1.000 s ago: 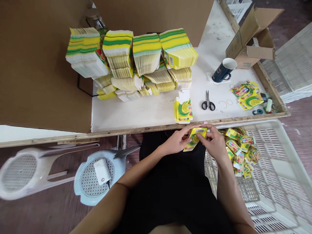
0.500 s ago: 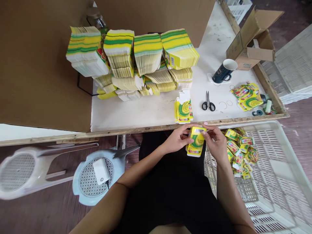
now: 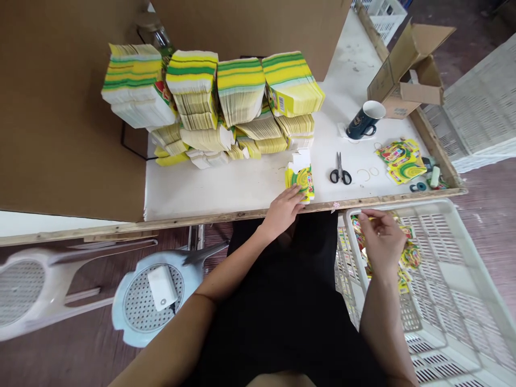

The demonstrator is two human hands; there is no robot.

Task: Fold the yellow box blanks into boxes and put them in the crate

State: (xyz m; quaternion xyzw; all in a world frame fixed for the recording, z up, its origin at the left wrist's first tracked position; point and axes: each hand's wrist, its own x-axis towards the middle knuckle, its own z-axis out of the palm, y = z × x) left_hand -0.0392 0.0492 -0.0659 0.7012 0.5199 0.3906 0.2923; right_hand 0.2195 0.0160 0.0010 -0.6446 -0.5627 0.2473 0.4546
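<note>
My left hand [image 3: 283, 212] reaches to the table's front edge. Its outstretched fingers rest on a small pile of flat yellow-green cartons [image 3: 300, 174], with no carton gripped between them. Over the white plastic crate [image 3: 463, 258] is my right hand [image 3: 382, 242], thumb and fingers apart and no box visible in it. Beneath that hand lie several folded small boxes [image 3: 411, 255], partly covered by it.
Tall stacks of flat cartons [image 3: 242, 91] stand at the back. To the right are scissors [image 3: 341, 171], a dark mug [image 3: 365, 121], more cartons [image 3: 405, 161] and an open cardboard box [image 3: 419, 80]. A blue stool [image 3: 133, 317] holds a white device [image 3: 162, 287].
The small carton box has left both hands. My left hand has moved up onto the pile of flat cartons, while my right hand has gone right over the crate.
</note>
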